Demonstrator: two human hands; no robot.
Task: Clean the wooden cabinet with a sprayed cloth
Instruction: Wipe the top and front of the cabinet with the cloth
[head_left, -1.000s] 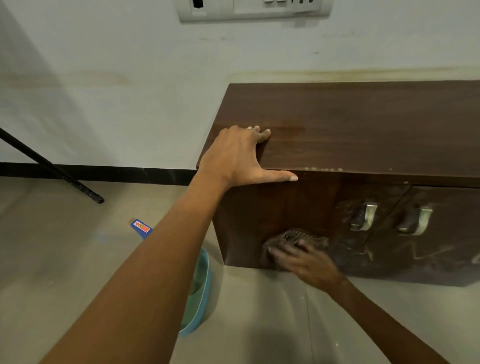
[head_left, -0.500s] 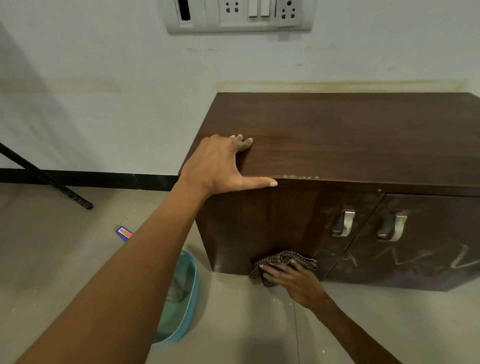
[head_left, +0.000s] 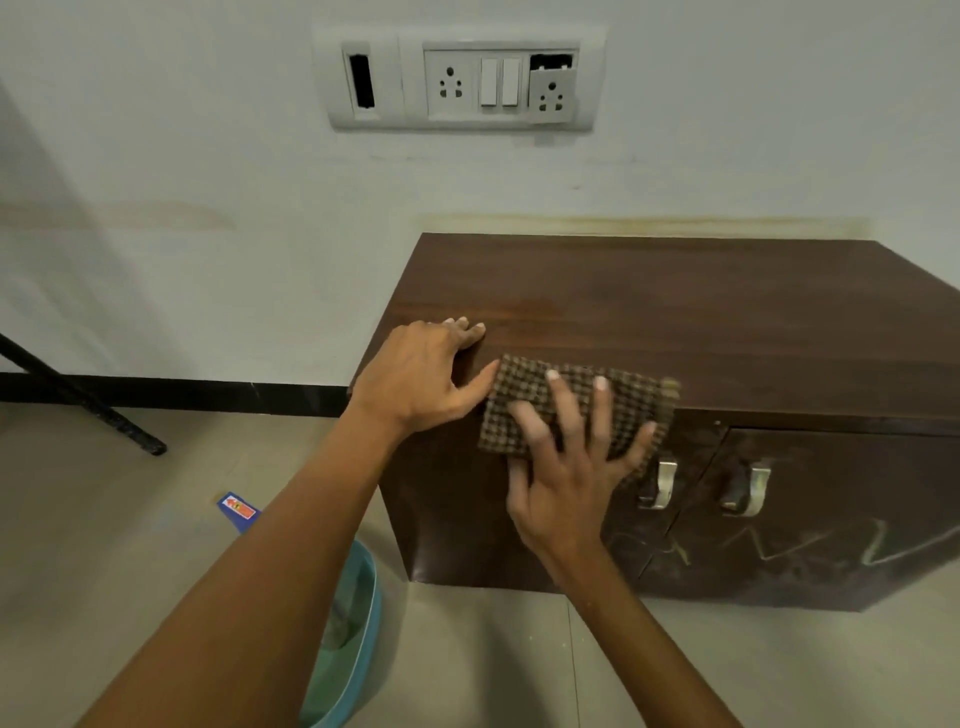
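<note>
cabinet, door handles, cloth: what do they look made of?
Cabinet: dark brown wood or wood-look laminate, satin; grain streaks show, the look can't settle which.
Handles: silvery metal, judging by bright glints.
Cloth: brown checked woven fabric, matte, draping over the cabinet's front edge.

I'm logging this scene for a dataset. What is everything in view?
cabinet: 1, dark brown, against the wall
handles: 2, silver, on the cabinet doors
cloth: 1, brown checked, over the cabinet's top front edge
switchboard: 1, white, on the wall
basin: 1, teal, on the floor left of the cabinet
packet: 1, blue and red, on the floor
rod: 1, black, far left
left hand: on the cabinet's corner
right hand: flat on the cloth
</note>
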